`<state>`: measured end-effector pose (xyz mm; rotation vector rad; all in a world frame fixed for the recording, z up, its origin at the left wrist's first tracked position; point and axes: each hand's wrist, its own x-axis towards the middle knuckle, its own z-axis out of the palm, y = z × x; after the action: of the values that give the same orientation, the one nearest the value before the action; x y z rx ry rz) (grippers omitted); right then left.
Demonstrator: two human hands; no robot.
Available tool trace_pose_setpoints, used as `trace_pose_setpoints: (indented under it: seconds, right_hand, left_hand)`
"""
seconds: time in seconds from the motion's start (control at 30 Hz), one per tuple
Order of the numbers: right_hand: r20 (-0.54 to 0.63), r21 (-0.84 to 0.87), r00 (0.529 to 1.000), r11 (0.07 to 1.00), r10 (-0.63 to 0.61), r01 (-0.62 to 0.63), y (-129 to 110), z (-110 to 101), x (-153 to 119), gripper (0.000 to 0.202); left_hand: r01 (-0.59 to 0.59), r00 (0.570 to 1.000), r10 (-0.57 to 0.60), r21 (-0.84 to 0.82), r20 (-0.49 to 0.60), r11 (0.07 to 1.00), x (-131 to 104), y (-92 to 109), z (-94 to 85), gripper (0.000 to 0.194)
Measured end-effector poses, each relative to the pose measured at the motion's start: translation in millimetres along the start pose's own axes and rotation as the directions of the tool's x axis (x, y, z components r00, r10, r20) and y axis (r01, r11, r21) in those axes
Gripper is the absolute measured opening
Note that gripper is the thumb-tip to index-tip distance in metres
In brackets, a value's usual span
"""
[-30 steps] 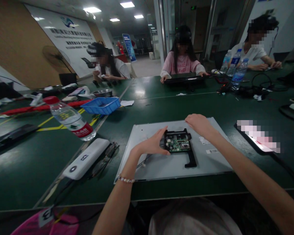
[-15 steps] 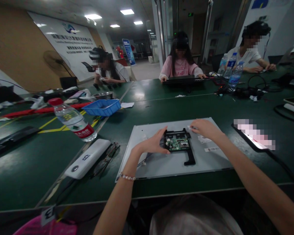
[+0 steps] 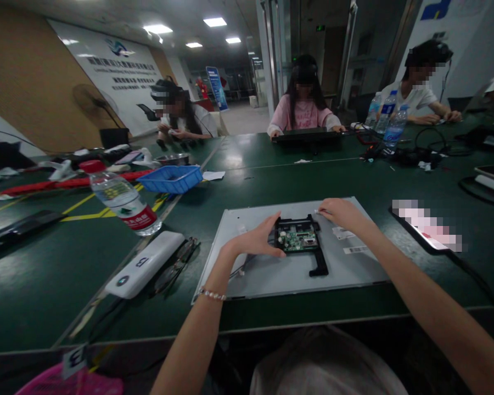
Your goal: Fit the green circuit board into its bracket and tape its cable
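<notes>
A flat grey panel (image 3: 271, 282) lies on the table in front of me, with a black plastic frame (image 3: 320, 264) on it. Inside the frame sits a green circuit board (image 3: 296, 240). My left hand (image 3: 257, 240) spans the frame's left side, thumb at the lower corner and fingers at the upper one, and holds it. Beyond the frame's upper right corner, my right hand (image 3: 341, 211) is closed in a pinch. A small white piece (image 3: 316, 212) shows at its fingertips; its kind is unclear. Thin wires (image 3: 239, 269) lie under my left wrist.
Left of the panel are glasses (image 3: 176, 269), a white power bank (image 3: 146, 266) and a water bottle (image 3: 123, 200). A blue tray (image 3: 173, 180) stands farther back. A lit phone (image 3: 426, 227) with a cable lies right. Several people sit around the table.
Both hands stay almost where they were, my left on the frame and my right in its pinch. The view has shifted very slightly.
</notes>
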<state>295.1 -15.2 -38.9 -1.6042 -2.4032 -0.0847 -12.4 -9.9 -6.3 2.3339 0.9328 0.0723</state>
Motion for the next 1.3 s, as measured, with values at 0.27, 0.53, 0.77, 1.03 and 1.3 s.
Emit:
trace_pose_setpoints:
  seconds: [0.27,0.53,0.77,1.03,1.3]
  right_hand:
    - [-0.007,0.071,1.0,0.997,0.002,-0.001,4.0,4.0,4.5,0.018]
    - [-0.006,0.091,0.999,0.995,0.046,-0.046,-0.3,-0.2,1.2,0.02]
    - [-0.043,0.061,0.99,0.989,0.138,-0.135,-9.3,-10.6,2.1,0.025]
    - [-0.007,-0.028,1.0,0.999,0.026,-0.026,-67.1,-25.7,26.5,0.027]
    - [0.032,-0.006,0.999,1.0,0.004,-0.004,-98.5,-4.6,38.2,0.027]
  left_hand:
    - [-0.003,1.0,0.003,0.039,0.006,0.999,2.7,-5.8,1.0,0.12]
    - [-0.007,1.0,0.006,0.044,0.006,0.999,3.1,-5.9,0.7,0.119]
    - [-0.02,1.0,0.02,0.044,0.0,0.999,5.0,-8.3,3.5,0.12]
    - [-0.023,1.0,0.022,0.061,0.003,0.998,7.0,-8.8,5.6,0.121]
    - [-0.11,0.993,0.111,0.059,-0.027,0.992,4.9,-3.8,5.1,0.108]
